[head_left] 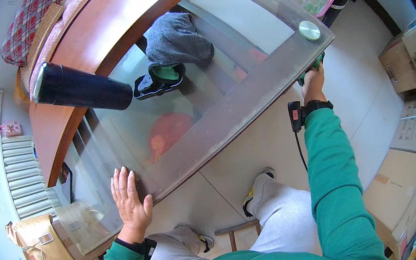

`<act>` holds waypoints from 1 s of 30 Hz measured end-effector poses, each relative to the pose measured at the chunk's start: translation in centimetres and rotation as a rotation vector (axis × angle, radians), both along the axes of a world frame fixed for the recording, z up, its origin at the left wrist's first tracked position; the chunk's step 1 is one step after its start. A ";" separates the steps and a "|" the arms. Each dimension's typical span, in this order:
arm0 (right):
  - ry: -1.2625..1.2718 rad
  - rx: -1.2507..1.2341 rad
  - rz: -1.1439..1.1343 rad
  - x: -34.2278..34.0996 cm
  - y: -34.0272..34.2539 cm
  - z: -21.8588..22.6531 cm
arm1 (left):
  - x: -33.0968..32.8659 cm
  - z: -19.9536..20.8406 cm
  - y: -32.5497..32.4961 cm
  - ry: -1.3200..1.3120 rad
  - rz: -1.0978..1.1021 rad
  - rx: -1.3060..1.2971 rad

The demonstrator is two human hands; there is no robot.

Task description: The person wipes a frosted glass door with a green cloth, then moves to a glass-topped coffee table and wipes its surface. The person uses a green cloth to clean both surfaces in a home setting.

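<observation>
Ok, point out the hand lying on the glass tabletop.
The left hand, palm down on the glass tabletop; the right hand holds something green by the tabletop's right corner.

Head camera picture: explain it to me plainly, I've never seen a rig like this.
There is no robot here, just a person's two bare hands. The picture comes from a wide fisheye camera worn on the head, looking down, so straight edges bend near the rim. The left hand lies open on the glass tabletop. The right hand is at the far right edge, closed around a green item, mostly hidden. On the table are a grey cloth, a dark bottle and a black-and-white item. A red shape shows through the glass.
</observation>
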State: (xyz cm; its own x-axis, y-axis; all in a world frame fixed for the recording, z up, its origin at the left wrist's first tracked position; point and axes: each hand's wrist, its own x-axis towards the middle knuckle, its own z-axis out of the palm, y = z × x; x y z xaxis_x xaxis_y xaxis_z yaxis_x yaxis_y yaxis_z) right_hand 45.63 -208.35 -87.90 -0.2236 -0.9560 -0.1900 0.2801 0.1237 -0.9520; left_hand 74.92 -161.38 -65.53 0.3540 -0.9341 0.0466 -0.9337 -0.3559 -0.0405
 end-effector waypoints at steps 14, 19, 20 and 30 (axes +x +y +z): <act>0.071 0.513 0.220 -0.7 1.7 -5.9 | 0.0 0.1 -0.2 0.006 -0.001 -0.002; 0.031 0.516 0.320 0.8 6.8 -4.1 | -0.2 0.2 -0.2 -0.007 0.011 -0.016; 0.074 0.482 0.373 0.9 7.4 -3.2 | -0.3 0.2 -0.2 -0.005 0.019 -0.019; -0.106 0.086 0.043 4.4 10.1 9.1 | -0.4 -0.4 0.2 -0.031 0.030 -0.076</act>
State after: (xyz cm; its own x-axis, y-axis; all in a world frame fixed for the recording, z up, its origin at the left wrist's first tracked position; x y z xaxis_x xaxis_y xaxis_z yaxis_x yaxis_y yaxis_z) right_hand 50.00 -198.28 -78.83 -0.1569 -0.9436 -0.2917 0.3708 0.2175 -0.9029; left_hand 74.53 -161.20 -65.91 0.3790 -0.9164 0.1285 -0.9213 -0.3867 -0.0408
